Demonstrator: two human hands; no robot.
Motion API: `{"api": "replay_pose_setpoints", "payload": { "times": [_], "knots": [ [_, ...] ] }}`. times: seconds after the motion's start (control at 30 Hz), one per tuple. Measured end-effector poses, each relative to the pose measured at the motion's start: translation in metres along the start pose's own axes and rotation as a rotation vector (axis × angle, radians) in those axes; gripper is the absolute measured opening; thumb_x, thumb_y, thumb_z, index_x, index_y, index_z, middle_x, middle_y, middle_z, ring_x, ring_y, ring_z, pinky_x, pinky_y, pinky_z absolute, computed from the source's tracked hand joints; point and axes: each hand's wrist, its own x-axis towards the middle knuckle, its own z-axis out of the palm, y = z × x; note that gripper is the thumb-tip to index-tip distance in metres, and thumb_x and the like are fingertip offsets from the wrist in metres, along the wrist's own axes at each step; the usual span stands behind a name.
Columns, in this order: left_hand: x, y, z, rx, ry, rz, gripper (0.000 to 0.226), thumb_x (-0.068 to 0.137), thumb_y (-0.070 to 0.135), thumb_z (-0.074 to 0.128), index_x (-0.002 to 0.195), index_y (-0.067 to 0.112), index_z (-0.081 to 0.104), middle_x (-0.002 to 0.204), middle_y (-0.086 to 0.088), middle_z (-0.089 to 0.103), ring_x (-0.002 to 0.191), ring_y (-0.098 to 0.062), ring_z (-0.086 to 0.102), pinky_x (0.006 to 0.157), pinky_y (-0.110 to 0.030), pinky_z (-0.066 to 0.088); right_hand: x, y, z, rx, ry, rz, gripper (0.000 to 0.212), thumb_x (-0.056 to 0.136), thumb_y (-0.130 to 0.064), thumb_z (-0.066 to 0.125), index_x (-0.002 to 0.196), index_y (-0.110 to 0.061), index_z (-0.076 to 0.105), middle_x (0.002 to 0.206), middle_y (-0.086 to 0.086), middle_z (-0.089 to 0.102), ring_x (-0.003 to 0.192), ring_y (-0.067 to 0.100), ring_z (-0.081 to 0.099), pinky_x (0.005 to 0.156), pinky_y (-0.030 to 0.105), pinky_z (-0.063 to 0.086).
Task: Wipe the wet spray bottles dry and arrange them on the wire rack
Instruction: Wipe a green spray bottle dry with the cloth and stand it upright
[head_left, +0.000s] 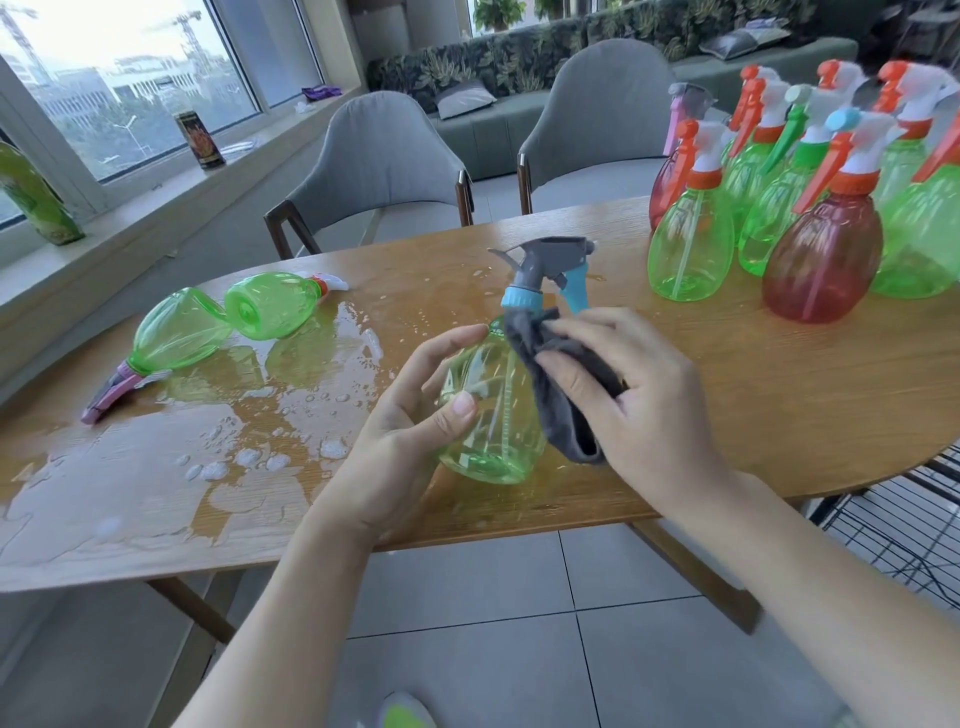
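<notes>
left hand (415, 410): curling round the green bottle (485, 415), holding it upright at the near table (779, 405) edge.
right hand (618, 395): fingers flat and together, pressing the grey cloth (561, 384) on the bottle's side.
slip risk: wet plastic, loose one-hand hold; could be sliding off the edge.
contents: held bottle is looking empty.
puddle (218, 441): spreading left, two green bottles (228, 322) lying in it; re-wetting risk.
upright bottles (769, 208): green and red, crowding far right, looking empty; a knock could topple several.
wire rack (904, 525): right of table, partly seen.
</notes>
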Motion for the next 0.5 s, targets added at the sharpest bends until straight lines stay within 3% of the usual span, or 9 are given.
{"api": "replay_pose_setpoints", "payload": {
  "times": [0.07, 0.17, 0.27, 0.33, 0.4, 0.5],
  "knots": [
    [0.000, -0.001, -0.002, 0.020, -0.012, 0.002, 0.053, 0.097, 0.025, 0.076, 0.147, 0.029, 0.059, 0.159, -0.011, 0.053, 0.138, -0.035, 0.059, 0.116, -0.052, 0.048, 0.001, 0.001, 0.000, 0.071, 0.003, 0.098, 0.022, 0.098, -0.018, 0.069, 0.116, -0.007, 0.074, 0.108, -0.001, 0.069, 0.102, 0.009, 0.066, 0.089, 0.023, 0.050],
    [0.002, 0.001, -0.002, -0.002, 0.002, 0.023, 0.049, 0.097, 0.013, 0.062, 0.142, 0.030, 0.063, 0.149, -0.007, 0.063, 0.132, -0.030, 0.063, 0.110, -0.048, 0.052, -0.007, -0.004, 0.001, 0.113, 0.004, 0.136, 0.020, 0.096, -0.016, 0.071, 0.115, -0.007, 0.073, 0.108, 0.001, 0.069, 0.105, 0.006, 0.065, 0.090, 0.020, 0.049],
    [0.004, 0.004, 0.000, 0.091, 0.047, 0.037, 0.051, 0.093, 0.020, 0.065, 0.144, 0.028, 0.064, 0.152, -0.003, 0.061, 0.141, -0.030, 0.056, 0.120, -0.059, 0.039, -0.020, -0.010, 0.002, 0.098, -0.023, 0.092, 0.023, 0.093, -0.015, 0.073, 0.113, -0.004, 0.073, 0.109, 0.006, 0.068, 0.105, 0.012, 0.066, 0.091, 0.021, 0.050],
    [0.005, 0.003, 0.002, 0.167, 0.058, 0.046, 0.052, 0.092, 0.036, 0.067, 0.144, 0.033, 0.063, 0.155, 0.000, 0.058, 0.144, -0.032, 0.053, 0.121, -0.067, 0.035, -0.024, -0.011, 0.003, 0.066, -0.037, 0.074, 0.025, 0.093, -0.017, 0.074, 0.114, -0.004, 0.074, 0.110, 0.006, 0.068, 0.105, 0.012, 0.065, 0.092, 0.017, 0.047],
    [0.004, 0.002, 0.003, 0.234, 0.062, 0.044, 0.056, 0.092, 0.048, 0.071, 0.146, 0.040, 0.060, 0.158, 0.005, 0.055, 0.150, -0.028, 0.047, 0.121, -0.067, 0.035, -0.022, -0.010, 0.003, 0.043, -0.033, 0.077, 0.025, 0.092, -0.017, 0.074, 0.114, -0.005, 0.074, 0.110, 0.006, 0.068, 0.104, 0.012, 0.065, 0.091, 0.016, 0.047],
    [0.004, 0.002, 0.003, 0.274, 0.044, 0.054, 0.057, 0.093, 0.046, 0.072, 0.148, 0.042, 0.057, 0.159, 0.016, 0.051, 0.156, -0.012, 0.037, 0.123, -0.063, 0.035, -0.013, -0.008, 0.002, 0.050, -0.004, 0.103, 0.025, 0.094, -0.020, 0.073, 0.114, -0.006, 0.075, 0.110, 0.004, 0.070, 0.105, 0.012, 0.066, 0.092, 0.023, 0.051]
  ]
}}
